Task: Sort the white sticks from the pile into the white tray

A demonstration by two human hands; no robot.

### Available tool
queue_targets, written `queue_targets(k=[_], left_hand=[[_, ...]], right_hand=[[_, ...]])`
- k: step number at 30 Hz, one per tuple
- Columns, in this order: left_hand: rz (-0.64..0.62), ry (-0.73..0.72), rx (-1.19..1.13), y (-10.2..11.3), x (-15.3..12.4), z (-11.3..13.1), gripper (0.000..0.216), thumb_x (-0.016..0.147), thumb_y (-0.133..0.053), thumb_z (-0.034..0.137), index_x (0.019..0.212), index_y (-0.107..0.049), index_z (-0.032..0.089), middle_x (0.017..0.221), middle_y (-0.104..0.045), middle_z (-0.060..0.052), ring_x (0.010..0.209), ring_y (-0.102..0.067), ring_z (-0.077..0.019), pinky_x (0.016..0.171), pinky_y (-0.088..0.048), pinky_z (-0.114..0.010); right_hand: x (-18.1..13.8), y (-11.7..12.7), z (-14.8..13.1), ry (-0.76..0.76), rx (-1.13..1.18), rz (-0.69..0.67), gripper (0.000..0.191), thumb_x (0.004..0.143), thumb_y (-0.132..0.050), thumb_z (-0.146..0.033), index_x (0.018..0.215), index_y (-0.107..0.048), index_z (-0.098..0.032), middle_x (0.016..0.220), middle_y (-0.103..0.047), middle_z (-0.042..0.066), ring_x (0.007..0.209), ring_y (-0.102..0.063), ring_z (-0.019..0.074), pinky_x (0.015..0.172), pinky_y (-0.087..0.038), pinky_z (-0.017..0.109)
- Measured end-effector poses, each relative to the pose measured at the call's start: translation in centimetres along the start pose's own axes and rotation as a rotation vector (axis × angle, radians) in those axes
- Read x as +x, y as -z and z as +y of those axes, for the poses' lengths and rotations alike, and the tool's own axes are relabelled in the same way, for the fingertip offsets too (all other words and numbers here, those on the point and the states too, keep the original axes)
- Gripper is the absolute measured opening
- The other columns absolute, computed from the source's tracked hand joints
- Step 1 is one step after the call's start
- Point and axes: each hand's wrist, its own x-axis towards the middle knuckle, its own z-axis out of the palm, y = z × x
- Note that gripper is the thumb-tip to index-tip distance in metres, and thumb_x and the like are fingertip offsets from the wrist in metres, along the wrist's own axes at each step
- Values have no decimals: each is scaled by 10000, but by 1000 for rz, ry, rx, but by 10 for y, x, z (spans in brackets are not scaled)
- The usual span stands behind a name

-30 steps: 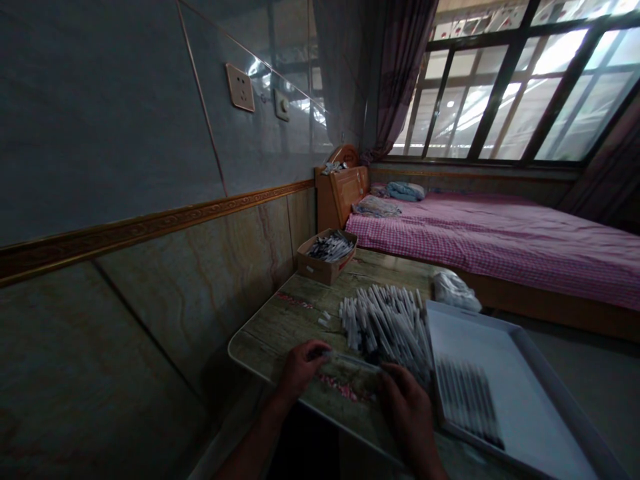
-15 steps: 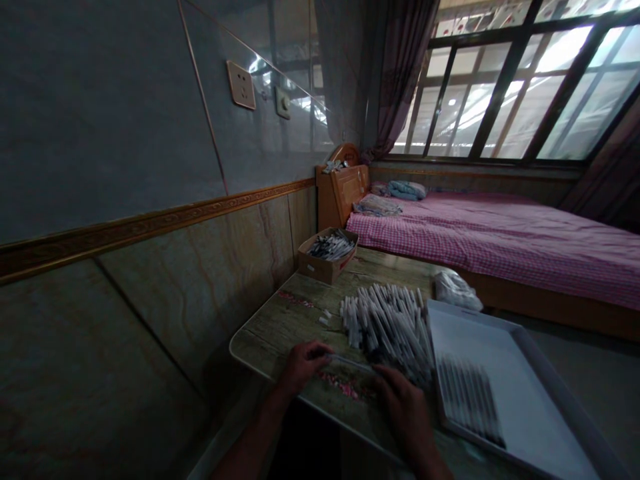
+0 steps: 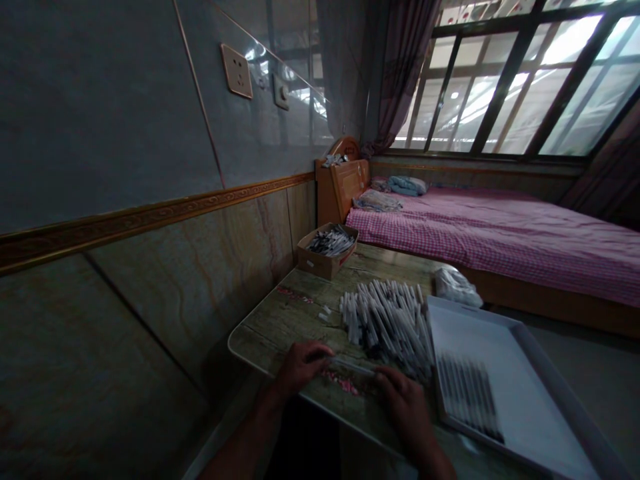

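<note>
A slim, pale, see-through pen (image 3: 353, 365) spans the gap between my two hands, above the front part of the table. Its left end is pinched in the fingers of my left hand (image 3: 300, 365). Fingers of my right hand (image 3: 400, 393) close on its other end. Just beyond lies a big heap of similar pens (image 3: 385, 320). To the right, a row of pens with dark tips (image 3: 470, 393) lies side by side in a shallow white tray (image 3: 515, 373). Small clear caps (image 3: 325, 313) rest left of the heap.
A cardboard box (image 3: 320, 267) full of pens stands at the table's back left, near the wall. A crumpled plastic bag (image 3: 456, 287) lies behind the tray. The wood-patterned table (image 3: 265, 327) has a rounded left corner. A bed (image 3: 475, 220) stands beyond it.
Both hands keep hold of the pen in nearly the same place. My right hand sits slightly lower and its fingers have shifted a little. The camera view has tilted slightly.
</note>
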Motion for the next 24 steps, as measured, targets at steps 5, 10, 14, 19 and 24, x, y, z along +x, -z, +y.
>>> queue_targets(k=[5,10,14,19,24], left_hand=[[10,-83,58,-1,-1,3,135,743,-675,248,811,-780,198,760,-770,-37,687,-692,-185,676,-517,-270],[29,-72,81,-3,1,0,141,746,-664,255,817,-775,204,767,-765,-32,711,-691,-190,691,-514,-275],[47,67,-31,-5,3,-4,206,727,-692,328,856,-759,180,731,-743,-26,647,-667,-181,613,-508,-262],[4,124,-157,-7,3,2,282,668,-769,393,843,-751,173,766,-742,-32,717,-675,-197,668,-525,-284],[-63,208,-309,-3,5,8,535,517,-878,422,969,-730,178,775,-750,-34,698,-688,-210,636,-536,-295]], right_hand=[[5,-1,0,-65,28,-7,438,800,-493,-555,792,-750,-201,715,-729,41,705,-664,230,637,-487,296],[10,0,-1,-89,16,-64,456,776,-479,-583,688,-688,-187,585,-612,10,600,-572,189,559,-400,270],[8,4,-7,-55,27,-167,475,815,-453,-625,726,-635,-195,626,-587,-4,621,-539,165,566,-386,246],[-2,2,-17,-52,-5,-300,411,878,-440,-523,675,-579,-195,597,-562,-15,566,-504,126,507,-352,208],[-15,5,-18,-112,47,-217,347,850,-470,-474,678,-589,-196,563,-586,-23,518,-543,129,469,-366,200]])
